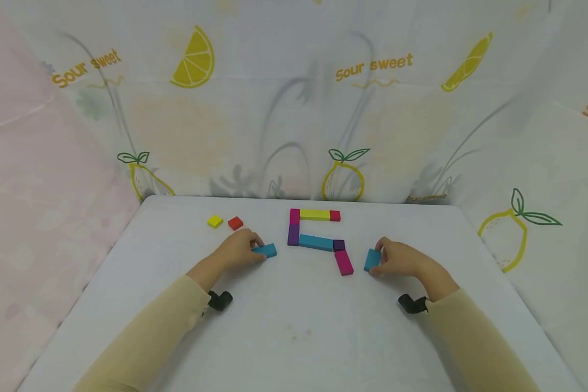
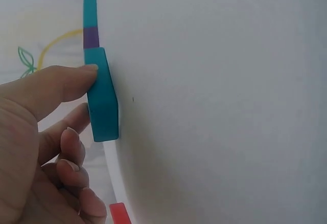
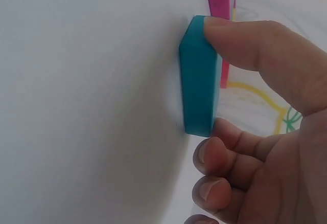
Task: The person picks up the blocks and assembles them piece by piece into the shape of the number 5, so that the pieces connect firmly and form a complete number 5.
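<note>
My left hand [image 1: 239, 250] pinches a blue block [image 1: 270, 250] between thumb and fingers, left of a row of joined blocks. On the other side my right hand [image 1: 400, 258] holds a second blue block [image 1: 372, 260] by its ends, right of a magenta block [image 1: 343, 262]. The joined blocks form an angular figure: a yellow bar [image 1: 315, 215] with a red block [image 1: 335, 216] along the top, an upper magenta block [image 1: 294, 216] and a purple block [image 1: 293, 235] down the left side, then a long blue bar [image 1: 316, 243] and a small purple block [image 1: 339, 245] leading to the slanted magenta one.
A loose yellow block [image 1: 215, 221] and an orange-red block [image 1: 235, 223] lie behind my left hand. Everything sits on a white table [image 1: 294, 337], whose far edge meets a lemon-printed cloth [image 1: 255, 125]. Dark wrist devices show at both cuffs.
</note>
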Demonstrator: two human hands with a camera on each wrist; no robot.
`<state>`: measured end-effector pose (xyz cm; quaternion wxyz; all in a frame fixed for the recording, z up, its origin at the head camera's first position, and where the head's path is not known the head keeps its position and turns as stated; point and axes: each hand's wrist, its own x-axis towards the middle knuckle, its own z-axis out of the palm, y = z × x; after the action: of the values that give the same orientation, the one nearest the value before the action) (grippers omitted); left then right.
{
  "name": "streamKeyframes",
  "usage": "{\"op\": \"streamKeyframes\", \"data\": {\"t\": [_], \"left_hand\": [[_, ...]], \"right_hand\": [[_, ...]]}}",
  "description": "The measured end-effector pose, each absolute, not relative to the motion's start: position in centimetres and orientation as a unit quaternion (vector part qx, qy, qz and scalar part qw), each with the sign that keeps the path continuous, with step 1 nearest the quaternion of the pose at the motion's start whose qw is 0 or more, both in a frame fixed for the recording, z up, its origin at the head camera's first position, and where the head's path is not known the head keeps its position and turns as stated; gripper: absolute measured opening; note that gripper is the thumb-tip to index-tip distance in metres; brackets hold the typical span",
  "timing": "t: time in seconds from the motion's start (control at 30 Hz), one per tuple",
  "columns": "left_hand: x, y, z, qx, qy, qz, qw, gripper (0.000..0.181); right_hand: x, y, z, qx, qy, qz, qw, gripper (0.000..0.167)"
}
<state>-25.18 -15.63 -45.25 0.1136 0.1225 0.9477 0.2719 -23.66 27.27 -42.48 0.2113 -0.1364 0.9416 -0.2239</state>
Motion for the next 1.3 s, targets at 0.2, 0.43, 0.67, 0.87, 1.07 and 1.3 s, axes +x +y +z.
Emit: {"op": "streamKeyframes", "data": {"t": [0.2, 0.43, 0.67, 0.87, 1.07, 1.3], "left_hand": [[-24.5, -15.3, -45.1, 0.143, 0.943, 0.273, 0.123, 0.032], [-23.7, -14.6, -44.9, 0.164, 0.939, 0.271, 0.133, 0.031], [-22.8, -13.8, -44.7, 0.182, 0.934, 0.275, 0.137, 0.028], [-21.9, -12.9, -44.9, 0.199, 0.928, 0.281, 0.144, 0.027], [-21.1, -12.0, -44.8, 0.2, 0.924, 0.289, 0.149, 0.026], [-20.0, -11.0, -45.0, 0.227, 0.916, 0.291, 0.155, 0.028]], "right_hand": [[-22.8, 26.4, -42.2, -0.141, 0.945, -0.202, 0.216, 0.065], [-21.5, 25.4, -42.0, -0.141, 0.95, -0.165, 0.225, 0.064], [-20.3, 24.5, -41.5, -0.133, 0.955, -0.138, 0.228, 0.066], [-19.6, 23.8, -41.6, -0.142, 0.956, -0.128, 0.222, 0.066], [-18.7, 23.1, -41.6, -0.151, 0.957, -0.128, 0.212, 0.065], [-17.9, 21.8, -41.5, -0.155, 0.956, -0.13, 0.211, 0.066]]}}
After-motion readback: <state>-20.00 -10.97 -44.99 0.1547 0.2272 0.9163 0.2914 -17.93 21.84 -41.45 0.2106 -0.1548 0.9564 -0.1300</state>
